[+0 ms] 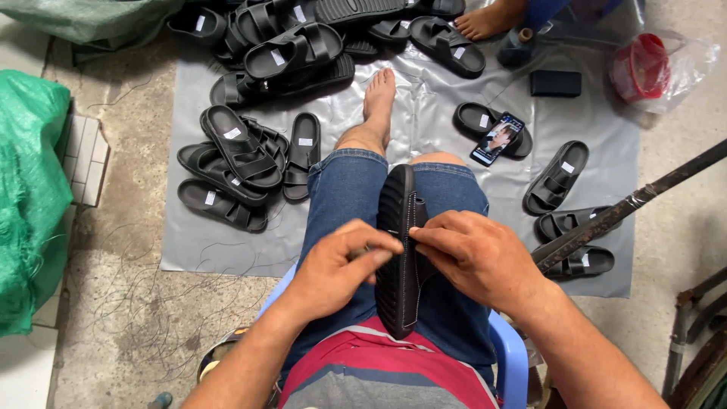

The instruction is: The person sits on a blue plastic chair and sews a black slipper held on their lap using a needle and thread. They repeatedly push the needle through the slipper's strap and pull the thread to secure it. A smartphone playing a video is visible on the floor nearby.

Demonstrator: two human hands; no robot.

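Note:
A black sandal (399, 227) stands on its edge between my knees, sole side facing left. My left hand (341, 265) pinches its rim, with a small dark tool or thread end barely showing between the fingers. My right hand (473, 254) grips the sandal's strap on the right side. Both hands meet at the sandal's middle. I sit on a blue plastic chair (509, 352) in denim shorts, one bare foot (379, 98) stretched out on a grey plastic sheet (424, 106).
Several black sandals lie heaped at the left (235, 163) and top (295, 45), others on the right (556, 178). A phone (497, 139) rests on one sandal. Another person's bare foot (488, 19) shows at top. A dark pole (628, 204) slants in from the right. Green sacks (26, 197) sit left.

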